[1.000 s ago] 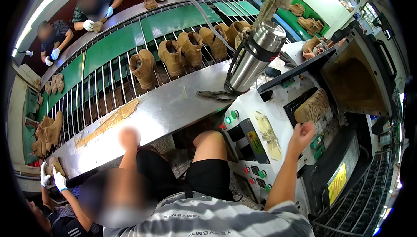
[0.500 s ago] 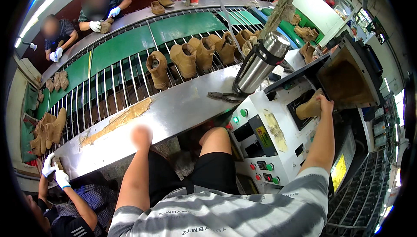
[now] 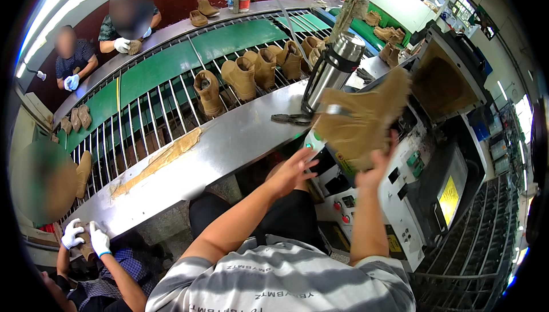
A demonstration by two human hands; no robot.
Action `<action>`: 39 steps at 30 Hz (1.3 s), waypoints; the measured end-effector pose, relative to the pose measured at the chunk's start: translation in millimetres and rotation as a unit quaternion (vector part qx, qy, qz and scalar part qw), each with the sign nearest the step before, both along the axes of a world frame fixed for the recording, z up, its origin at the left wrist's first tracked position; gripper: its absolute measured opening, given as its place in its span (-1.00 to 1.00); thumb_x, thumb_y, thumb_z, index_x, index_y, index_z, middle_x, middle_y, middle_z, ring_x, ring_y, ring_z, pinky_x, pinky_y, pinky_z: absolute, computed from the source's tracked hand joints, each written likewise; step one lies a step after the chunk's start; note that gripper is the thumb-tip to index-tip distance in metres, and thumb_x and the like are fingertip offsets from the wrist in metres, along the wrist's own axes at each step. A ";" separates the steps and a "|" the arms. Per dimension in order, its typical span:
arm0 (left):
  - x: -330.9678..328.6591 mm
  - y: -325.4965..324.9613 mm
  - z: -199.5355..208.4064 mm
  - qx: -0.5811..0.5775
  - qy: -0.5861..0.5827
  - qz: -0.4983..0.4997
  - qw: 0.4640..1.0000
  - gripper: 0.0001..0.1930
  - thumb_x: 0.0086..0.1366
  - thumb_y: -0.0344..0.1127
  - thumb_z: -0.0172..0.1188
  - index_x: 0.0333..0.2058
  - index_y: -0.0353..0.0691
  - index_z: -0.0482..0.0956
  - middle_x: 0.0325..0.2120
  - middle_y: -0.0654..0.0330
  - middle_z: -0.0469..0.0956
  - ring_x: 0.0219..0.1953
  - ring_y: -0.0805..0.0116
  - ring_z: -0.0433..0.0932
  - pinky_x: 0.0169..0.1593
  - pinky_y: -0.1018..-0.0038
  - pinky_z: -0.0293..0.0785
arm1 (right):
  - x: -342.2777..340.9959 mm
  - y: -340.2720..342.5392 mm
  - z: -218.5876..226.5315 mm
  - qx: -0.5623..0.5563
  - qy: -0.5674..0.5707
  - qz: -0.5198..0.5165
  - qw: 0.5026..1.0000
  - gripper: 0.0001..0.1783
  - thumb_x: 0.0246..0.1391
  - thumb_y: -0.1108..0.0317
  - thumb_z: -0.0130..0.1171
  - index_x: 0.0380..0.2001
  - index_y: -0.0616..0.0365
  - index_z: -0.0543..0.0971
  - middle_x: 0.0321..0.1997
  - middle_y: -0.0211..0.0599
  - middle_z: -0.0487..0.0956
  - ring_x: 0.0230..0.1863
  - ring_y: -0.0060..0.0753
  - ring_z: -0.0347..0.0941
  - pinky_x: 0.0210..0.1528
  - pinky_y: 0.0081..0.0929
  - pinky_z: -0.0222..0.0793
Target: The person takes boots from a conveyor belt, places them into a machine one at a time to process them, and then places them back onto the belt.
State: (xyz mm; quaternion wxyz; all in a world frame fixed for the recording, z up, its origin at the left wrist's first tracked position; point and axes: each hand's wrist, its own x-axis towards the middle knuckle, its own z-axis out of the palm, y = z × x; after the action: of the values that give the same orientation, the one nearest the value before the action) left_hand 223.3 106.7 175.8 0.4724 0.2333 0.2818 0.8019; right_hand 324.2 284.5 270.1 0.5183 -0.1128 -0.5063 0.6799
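Observation:
A tan suede boot (image 3: 366, 120), blurred by motion, is held up in front of the white machine (image 3: 420, 192). My right hand (image 3: 374, 169) grips its lower part, and the boot hides some of the fingers. Just to the left, my left hand (image 3: 291, 172) is empty with its fingers apart, not touching the boot. Behind the boot, the machine's dark hinged lid (image 3: 449, 80) stands raised, its inside lined in brown.
Several tan boots (image 3: 240, 77) stand on the roller conveyor (image 3: 148, 106) beyond the metal ledge (image 3: 229, 134). A steel flask (image 3: 331, 72) stands by pliers (image 3: 290, 118). Gloved co-workers handle footwear at far left (image 3: 123, 45) and near left (image 3: 86, 237).
My right hand has lifted the boot out of the machine's opening and moved it left. My left hand has moved right and up, toward the boot. My view has shifted slightly.

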 end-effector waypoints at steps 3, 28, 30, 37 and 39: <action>-36.5 -3.0 -15.1 0.104 -0.182 0.052 0.976 -0.18 0.14 0.10 0.22 0.25 -0.24 0.19 0.21 0.00 0.30 0.24 -0.02 0.26 0.30 0.05 0.13 | -17.6 -90.4 -25.6 0.187 -0.141 0.123 0.964 -0.06 -0.10 0.08 0.25 0.31 0.19 0.12 0.31 -0.17 0.22 0.31 -0.17 0.15 0.32 -0.27 0.03; -351.7 -222.4 -116.4 -0.421 0.075 0.637 0.642 -0.45 -0.03 -0.33 0.36 -0.01 -0.26 0.46 -0.13 0.10 0.58 -0.09 0.21 0.56 0.00 0.36 0.43 | -173.4 119.3 -112.4 0.634 -0.453 0.094 0.620 -0.73 -0.29 0.42 0.22 -0.37 0.13 0.55 -0.23 -0.20 0.54 -0.06 -0.05 0.40 0.05 -0.19 0.28; -341.7 -200.7 -131.1 -0.484 0.193 0.625 0.581 -0.30 -0.06 -0.27 0.40 0.10 -0.24 0.35 -0.07 0.07 0.55 0.00 0.15 0.52 0.07 0.35 0.40 | -174.6 128.3 -123.5 0.638 -0.453 0.106 0.614 -0.79 -0.27 0.41 0.22 -0.43 0.13 0.56 -0.31 -0.21 0.55 -0.12 -0.05 0.42 0.00 -0.18 0.29; -333.5 -199.2 -119.3 -0.552 0.198 0.565 0.581 -0.23 -0.04 -0.18 0.43 0.12 -0.20 0.24 -0.05 -0.02 0.52 0.01 0.06 0.51 0.03 0.29 0.42 | -183.7 121.3 -132.6 0.624 -0.459 0.069 0.629 -0.92 -0.24 0.42 0.21 -0.54 0.09 0.56 -0.46 -0.29 0.57 -0.27 -0.11 0.46 -0.10 -0.22 0.31; -323.2 -202.0 -111.5 -0.467 0.202 0.545 0.666 -0.27 -0.03 -0.24 0.42 0.11 -0.20 0.26 -0.05 0.01 0.50 0.01 0.06 0.50 0.06 0.29 0.40 | -185.4 118.3 -129.0 0.613 -0.471 0.059 0.632 -0.92 -0.24 0.41 0.22 -0.56 0.09 0.56 -0.46 -0.31 0.57 -0.28 -0.14 0.47 -0.11 -0.24 0.31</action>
State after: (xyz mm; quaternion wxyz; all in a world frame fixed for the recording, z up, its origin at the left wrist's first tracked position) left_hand -99.8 -95.4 64.3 -0.0708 -0.0567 0.7847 0.6131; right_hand 138.7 402.8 141.1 0.1182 -0.0440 -0.9873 0.0966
